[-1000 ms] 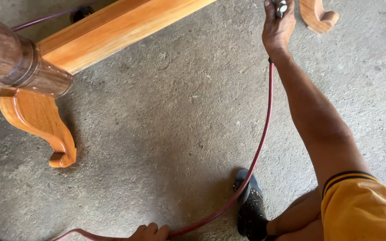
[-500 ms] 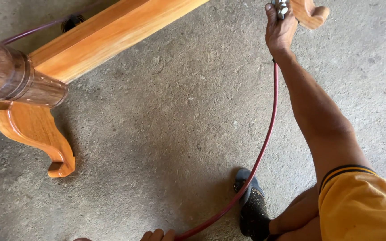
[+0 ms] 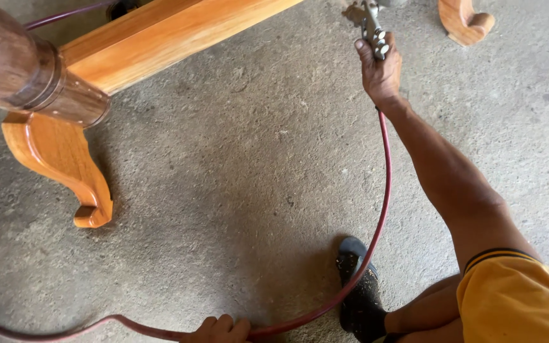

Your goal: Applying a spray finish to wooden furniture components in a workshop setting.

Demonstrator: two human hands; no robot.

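Hose [image 3: 376, 209] is gripped near the bottom edge by the left hand [image 3: 218, 329], fingers curled over it. Far right, a metal spray gun [image 3: 372, 30] is clasped in the right hand [image 3: 381, 71], fingers wrapped tight, near a curved wooden leg [image 3: 465, 19]. Concrete floor [image 3: 236, 165] lies beneath.

floor [image 3: 236, 190] – rough matt concrete | furniture leg [image 3: 65, 165] – glossy varnished wood | spray tool [image 3: 373, 32] – shiny metal
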